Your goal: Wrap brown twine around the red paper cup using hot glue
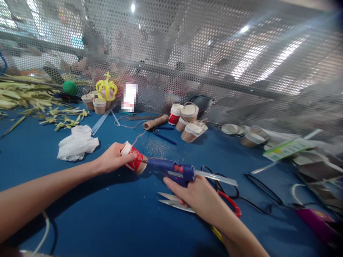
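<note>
My left hand (119, 157) grips a red and white paper cup (137, 165), tilted on its side with its base toward the right. Twine is wound round the base end of the cup, and a strand (138, 136) leads back to a brown roll of twine (155, 122). In my right hand (197, 194) is a blue glue gun (171, 170) with a clear glue stick (217, 177) poking out of its back. Its nozzle meets the cup near the base. Beneath my right hand lie scissors (175, 203) with red handles, partly hidden.
Twine-wrapped cups (192, 131) stand beyond the roll. At the back left are a yellow crown (106, 88), dried husks (21, 94) and crumpled white tissue (77, 143). Black cable (264, 187) loops on the right. A perforated metal screen (160, 43) closes off the table's far side.
</note>
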A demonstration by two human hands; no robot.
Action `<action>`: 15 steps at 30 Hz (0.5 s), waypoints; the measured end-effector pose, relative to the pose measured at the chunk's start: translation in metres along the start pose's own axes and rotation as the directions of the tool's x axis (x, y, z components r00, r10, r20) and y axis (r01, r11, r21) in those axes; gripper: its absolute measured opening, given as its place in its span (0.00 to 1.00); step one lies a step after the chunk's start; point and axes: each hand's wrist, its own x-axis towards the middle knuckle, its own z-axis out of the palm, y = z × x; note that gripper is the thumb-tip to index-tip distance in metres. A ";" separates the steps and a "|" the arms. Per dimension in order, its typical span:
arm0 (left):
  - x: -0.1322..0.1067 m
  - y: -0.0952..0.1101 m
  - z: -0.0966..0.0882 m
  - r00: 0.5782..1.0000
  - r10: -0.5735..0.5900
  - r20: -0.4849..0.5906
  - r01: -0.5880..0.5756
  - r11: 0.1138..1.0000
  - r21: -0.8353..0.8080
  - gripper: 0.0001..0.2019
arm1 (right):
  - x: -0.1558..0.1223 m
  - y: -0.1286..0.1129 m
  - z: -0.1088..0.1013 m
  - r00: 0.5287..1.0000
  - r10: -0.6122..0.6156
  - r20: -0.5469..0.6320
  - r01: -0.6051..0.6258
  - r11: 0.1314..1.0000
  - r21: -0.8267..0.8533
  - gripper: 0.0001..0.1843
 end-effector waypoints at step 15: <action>-0.005 0.002 0.005 0.990 0.061 -0.130 -0.062 0.998 -0.005 0.15 | 0.026 0.014 -0.022 0.899 0.395 -0.190 -0.225 0.789 0.571 0.12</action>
